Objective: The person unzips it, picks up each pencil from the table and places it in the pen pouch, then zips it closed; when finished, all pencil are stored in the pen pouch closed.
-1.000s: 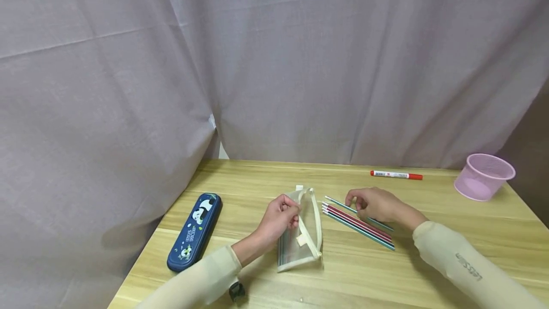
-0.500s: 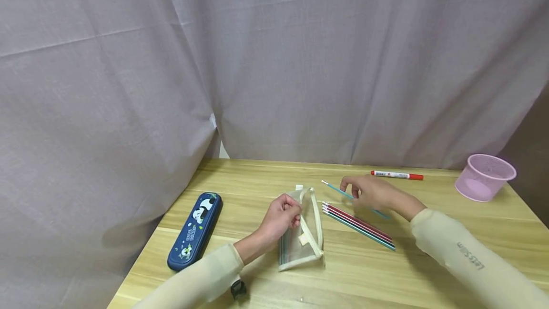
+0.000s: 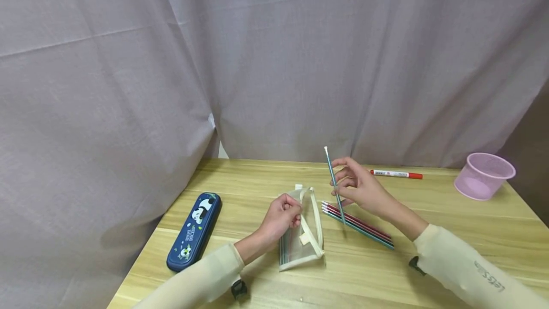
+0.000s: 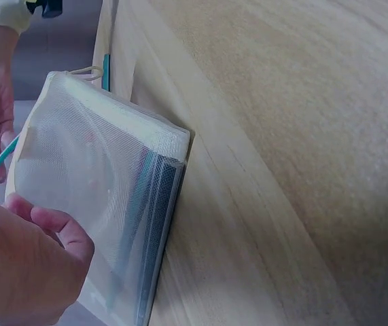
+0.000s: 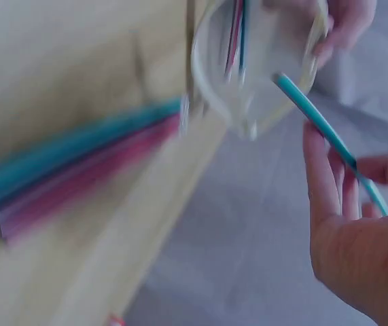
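Observation:
My left hand [image 3: 282,218] pinches the edge of a see-through mesh zip pouch [image 3: 291,252], whose cream zip gapes on the right side. Inside the pouch, the right wrist view shows pencils [image 5: 233,41]. My right hand [image 3: 362,187] holds a teal pencil [image 3: 331,171] between thumb and fingers, raised off the table and steeply tilted, its white-tipped end up. Below that hand, several red, dark and teal pencils [image 3: 364,227] lie side by side on the table, just right of the pouch; they look blurred in the right wrist view.
A blue panda pencil case [image 3: 194,232] lies at the left of the wooden table [image 3: 257,175]. Towards the back lies a red-capped marker [image 3: 396,174], behind my right hand. A pink mesh pen holder [image 3: 482,178] stands at the far right. Grey curtain [image 3: 274,61] hangs behind.
My right hand has lifted the teal pencil away from the other pencils, moved left towards the pouch and tipped the pencil steeply. The left hand keeps its hold on the pouch.

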Tool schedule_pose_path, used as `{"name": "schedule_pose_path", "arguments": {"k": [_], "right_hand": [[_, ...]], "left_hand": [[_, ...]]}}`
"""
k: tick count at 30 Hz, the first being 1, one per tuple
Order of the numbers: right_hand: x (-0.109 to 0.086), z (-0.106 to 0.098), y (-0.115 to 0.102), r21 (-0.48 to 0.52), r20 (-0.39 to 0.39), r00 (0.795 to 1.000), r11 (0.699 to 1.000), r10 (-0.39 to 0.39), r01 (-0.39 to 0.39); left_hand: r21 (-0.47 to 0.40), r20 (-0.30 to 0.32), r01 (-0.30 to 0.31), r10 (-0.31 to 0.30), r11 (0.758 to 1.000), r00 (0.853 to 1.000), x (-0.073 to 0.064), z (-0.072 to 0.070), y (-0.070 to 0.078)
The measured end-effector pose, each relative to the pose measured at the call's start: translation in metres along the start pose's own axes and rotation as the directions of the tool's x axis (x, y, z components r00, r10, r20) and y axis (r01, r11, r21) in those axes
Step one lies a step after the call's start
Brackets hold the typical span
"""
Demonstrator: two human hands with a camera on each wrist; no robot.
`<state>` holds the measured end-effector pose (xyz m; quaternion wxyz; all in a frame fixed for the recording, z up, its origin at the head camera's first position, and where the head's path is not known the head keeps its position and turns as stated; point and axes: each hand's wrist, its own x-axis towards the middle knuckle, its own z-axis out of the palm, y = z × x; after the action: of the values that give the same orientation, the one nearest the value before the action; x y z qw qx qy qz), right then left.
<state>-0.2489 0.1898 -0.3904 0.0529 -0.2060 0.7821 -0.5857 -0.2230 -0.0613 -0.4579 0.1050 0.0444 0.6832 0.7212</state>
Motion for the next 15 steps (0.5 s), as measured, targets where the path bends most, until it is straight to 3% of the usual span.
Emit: {"name": "schedule_pose_path", "arguments": {"k": [4,9,15], "right_hand": [[-0.009,0.019,0.004,0.183,-0.074,0.996,0.983,0.039,-0.025],[-0.022,0.042,0.011,0.297,-0.166,0.979,0.953,0.120,-0.066],[-0.033,0.067,0.018,0.317,-0.150,0.966,0.936,0.212,-0.156]], "left_hand": [[0.000,0.001,-0.007,0.007,1.000,1.000,0.000,0.001,0.001],[0.004,0.013,-0.014,0.014,1.000,1.000,0.000,0.003,0.002],[0.008,0.006,0.000,0.000,1.000,1.000,-0.001,0.004,0.002]]}}
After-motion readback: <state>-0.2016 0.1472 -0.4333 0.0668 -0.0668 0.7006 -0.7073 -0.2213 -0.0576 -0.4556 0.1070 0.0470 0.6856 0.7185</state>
